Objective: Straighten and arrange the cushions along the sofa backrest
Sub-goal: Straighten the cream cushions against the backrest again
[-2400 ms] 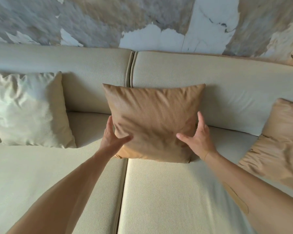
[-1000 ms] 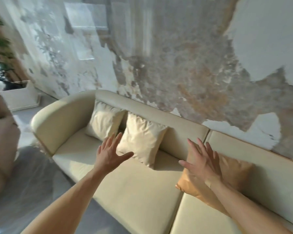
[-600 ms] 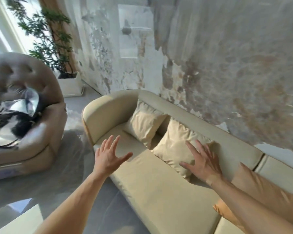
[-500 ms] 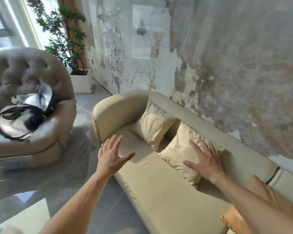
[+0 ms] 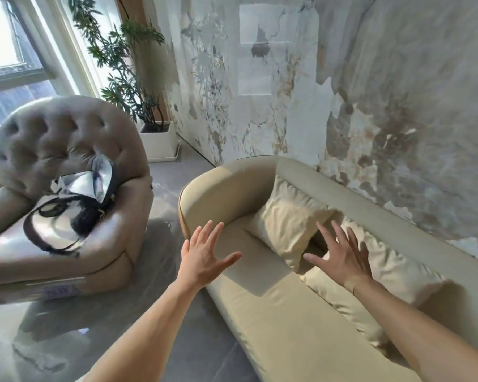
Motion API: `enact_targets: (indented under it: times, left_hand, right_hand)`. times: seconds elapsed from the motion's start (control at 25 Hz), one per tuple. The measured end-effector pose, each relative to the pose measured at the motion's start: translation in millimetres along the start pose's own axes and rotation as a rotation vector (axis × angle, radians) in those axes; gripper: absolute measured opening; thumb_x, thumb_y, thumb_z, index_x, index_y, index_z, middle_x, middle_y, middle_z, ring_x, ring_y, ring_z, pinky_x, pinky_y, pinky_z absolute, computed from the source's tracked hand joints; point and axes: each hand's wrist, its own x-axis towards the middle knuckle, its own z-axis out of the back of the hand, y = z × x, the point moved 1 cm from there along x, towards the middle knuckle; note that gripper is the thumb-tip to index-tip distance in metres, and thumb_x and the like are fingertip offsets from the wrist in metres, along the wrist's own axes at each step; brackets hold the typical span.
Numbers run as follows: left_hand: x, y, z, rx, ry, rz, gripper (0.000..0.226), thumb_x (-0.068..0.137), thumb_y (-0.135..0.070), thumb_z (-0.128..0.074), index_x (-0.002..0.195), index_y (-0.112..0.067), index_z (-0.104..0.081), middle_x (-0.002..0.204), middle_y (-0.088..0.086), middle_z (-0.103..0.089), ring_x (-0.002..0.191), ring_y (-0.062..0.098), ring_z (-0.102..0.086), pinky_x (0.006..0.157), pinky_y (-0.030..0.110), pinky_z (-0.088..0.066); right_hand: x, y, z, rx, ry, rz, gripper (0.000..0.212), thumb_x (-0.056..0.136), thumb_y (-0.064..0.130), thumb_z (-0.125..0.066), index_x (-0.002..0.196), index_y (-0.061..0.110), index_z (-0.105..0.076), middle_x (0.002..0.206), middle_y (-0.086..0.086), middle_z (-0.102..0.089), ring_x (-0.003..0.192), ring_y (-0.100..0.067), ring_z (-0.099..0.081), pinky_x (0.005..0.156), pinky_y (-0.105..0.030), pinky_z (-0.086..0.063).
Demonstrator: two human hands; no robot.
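Observation:
A cream sofa runs along the wall from its rounded left arm toward the lower right. Two cream cushions lean on its backrest: the far cushion near the arm, and the near cushion overlapping it on the right. My left hand hovers open with spread fingers over the seat's front edge by the arm. My right hand hovers open in front of the gap between the two cushions, holding nothing. The tan cushion is out of view.
A tufted grey armchair stands at left with a silver and black bag on its seat. A potted plant in a white planter sits in the corner by the window. Glossy grey floor lies between chair and sofa.
Both hands let go of the tan cushion and stayed open. My view swung left along the sofa, so the two cream cushions and the armchair came into sight and the tan cushion left.

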Motion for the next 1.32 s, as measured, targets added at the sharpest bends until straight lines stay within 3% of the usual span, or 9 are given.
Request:
enact_targets:
  times: [0.32,0.48,0.68,0.96,1.32]
  left_hand:
    - [141,0,0,0.053,0.098,-0.118,0.105,0.066,-0.092,-0.033,0.156,-0.04,-0.016,0.166,-0.007,-0.012,0.153,0.022,-0.008,0.122,0.046,-0.012]
    - [203,-20,-19,0.03,0.176,-0.21,0.099,0.073,-0.086,-0.045,0.156,-0.04,-0.016,0.166,-0.007,-0.011,0.154,0.02,-0.006,0.122,0.046,-0.01]
    - [290,-34,-53,0.004,0.279,-0.336,0.113,0.059,-0.095,-0.029,0.156,-0.039,-0.017,0.167,-0.006,-0.011,0.153,0.021,-0.006,0.122,0.046,-0.01]
    - [427,-7,-92,-0.022,0.42,-0.483,0.112,0.06,-0.096,-0.032,0.155,-0.04,-0.018,0.166,-0.005,-0.014,0.153,0.022,-0.009,0.12,0.045,-0.012]
    - [504,26,-142,0.001,0.593,-0.515,0.122,0.053,-0.101,-0.03,0.157,-0.039,-0.013,0.166,-0.008,-0.014,0.152,0.018,-0.011,0.117,0.049,-0.026]
  right_hand:
    - [77,-8,-4,0.072,-0.052,-0.143,0.088,0.078,0.075,-0.05,0.151,0.046,-0.01,0.164,0.004,-0.003,0.149,-0.027,-0.002,0.116,-0.056,-0.013]
    - [91,-32,-11,0.114,-0.093,-0.279,0.087,0.077,0.075,-0.051,0.15,0.045,-0.015,0.163,0.005,-0.008,0.148,-0.024,-0.007,0.114,-0.055,-0.019]
    - [107,-45,-27,0.108,-0.144,-0.45,0.087,0.076,0.075,-0.053,0.15,0.044,-0.019,0.162,0.005,-0.013,0.146,-0.024,-0.016,0.111,-0.05,-0.028]
    - [177,0,-58,0.143,-0.138,-0.655,0.088,0.077,0.069,-0.059,0.151,0.042,-0.02,0.163,0.002,-0.012,0.145,-0.025,-0.021,0.107,-0.045,-0.034]
    - [254,27,-100,0.206,-0.076,-0.714,0.094,0.08,0.064,-0.061,0.152,0.044,-0.005,0.163,0.002,-0.011,0.14,-0.026,-0.035,0.099,-0.04,-0.039]
